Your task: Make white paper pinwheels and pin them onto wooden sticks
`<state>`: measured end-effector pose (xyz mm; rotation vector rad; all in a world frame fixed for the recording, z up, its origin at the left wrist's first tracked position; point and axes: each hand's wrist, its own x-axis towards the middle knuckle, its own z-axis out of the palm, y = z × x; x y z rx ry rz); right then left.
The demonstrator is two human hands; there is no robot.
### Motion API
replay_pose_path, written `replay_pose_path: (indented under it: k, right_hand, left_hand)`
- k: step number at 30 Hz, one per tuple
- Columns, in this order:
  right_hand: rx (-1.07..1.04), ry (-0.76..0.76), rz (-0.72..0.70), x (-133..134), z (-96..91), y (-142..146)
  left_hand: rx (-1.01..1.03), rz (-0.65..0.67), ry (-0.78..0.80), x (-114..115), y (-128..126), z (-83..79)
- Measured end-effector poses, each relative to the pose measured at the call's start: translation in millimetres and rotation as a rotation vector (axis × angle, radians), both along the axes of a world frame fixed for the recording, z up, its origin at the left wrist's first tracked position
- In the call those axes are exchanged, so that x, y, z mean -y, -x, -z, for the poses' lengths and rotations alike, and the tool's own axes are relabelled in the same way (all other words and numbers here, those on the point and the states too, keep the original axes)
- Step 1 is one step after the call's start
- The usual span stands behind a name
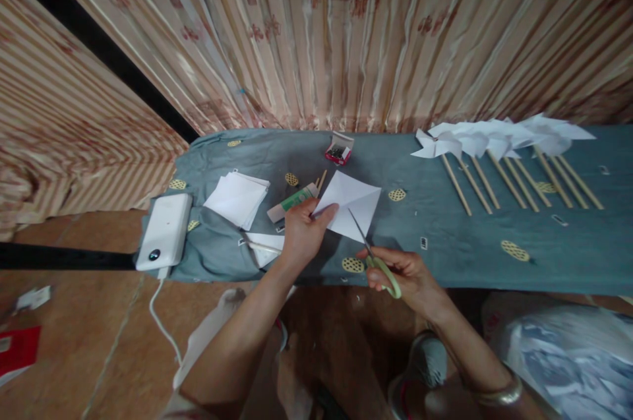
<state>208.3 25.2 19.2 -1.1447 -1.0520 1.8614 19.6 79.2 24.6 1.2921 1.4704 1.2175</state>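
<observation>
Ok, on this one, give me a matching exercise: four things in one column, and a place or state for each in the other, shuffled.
Things
1. Scissors
2. White device
3. Small box
4. Paper pinwheels

Places or states
A. At the left end of the cloth
B. Side by side toward the right
C. Open, with dark bits inside
D. In the right hand, blades at the white sheet

Right pairs: 1-D, 2-A, 3-C, 4-B
</observation>
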Motion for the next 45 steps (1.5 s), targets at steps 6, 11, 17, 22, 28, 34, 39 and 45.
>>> replay_pose_path:
  k: [6, 11, 17, 22, 28, 34, 39, 45]
  right_hand:
    - [0.025, 0.0, -0.054, 1.7, 3.0, -2.0]
    - [0.075, 0.008, -0.202, 3.6, -7.0, -26.9]
    - [0.085, -0.084, -0.112, 0.1, -15.3, -70.4]
    - [0.237, -0.251, 0.418, -14.3, -11.0, -72.0]
    - [0.404, -0.38, 0.317, -20.5, -16.0, -55.5]
    - [0.324, -0.299, 0.276, -22.0, -17.4, -46.4]
    - [0.19, -0.247, 0.634, -27.3, -11.1, -34.9]
    - [0.118, -0.23, 0.704, -26.6, -1.3, -13.7]
  left_hand:
    - [0.003, -0.004, 0.012, 0.1, -0.3, -4.4]
    - [0.061, -0.044, 0.023, -1.4, 7.2, -7.8]
    - [0.169, -0.031, 0.055, -3.0, 11.3, -3.5]
    - [-0.008, 0.199, 0.105, 4.3, -2.2, -6.0]
    - [-0.16, 0.489, 0.128, 15.8, -19.4, -5.4]
    - [0.203, 0.437, 0.333, 18.4, -27.4, -2.6]
    - [0.646, 0.356, 0.257, 21.0, -40.3, 3.2]
    - [0.521, 0.313, 0.276, 35.6, -63.7, 8.4]
